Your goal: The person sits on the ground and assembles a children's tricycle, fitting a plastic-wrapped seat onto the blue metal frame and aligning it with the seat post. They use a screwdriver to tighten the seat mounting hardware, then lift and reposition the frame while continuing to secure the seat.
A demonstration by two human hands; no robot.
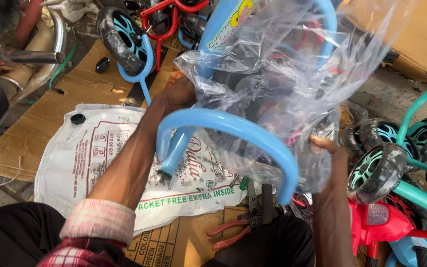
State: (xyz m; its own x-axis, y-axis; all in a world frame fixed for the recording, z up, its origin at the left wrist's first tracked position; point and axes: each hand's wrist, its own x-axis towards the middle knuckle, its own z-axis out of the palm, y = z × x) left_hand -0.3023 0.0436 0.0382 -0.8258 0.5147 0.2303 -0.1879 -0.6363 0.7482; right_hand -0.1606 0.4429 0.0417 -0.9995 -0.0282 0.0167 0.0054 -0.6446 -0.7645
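A light blue curved metal tube (233, 128) of a small children's tricycle frame arches across the middle of the view. Clear crinkled plastic wrap (292, 69) covers the frame behind it. My left hand (176, 94) reaches up along the frame's left side and grips it where the plastic begins. My right hand (329, 151) holds the wrapped frame from below on the right, thumb up against the plastic. What lies inside the wrap is blurred.
A white printed sack (90, 158) lies on flattened cardboard (40, 123) below. Red-handled pliers (235, 227) rest near my knees. Another blue frame with a black wheel (119, 37) stands at the back, teal-framed wheels (379, 168) and red parts (376, 222) at right.
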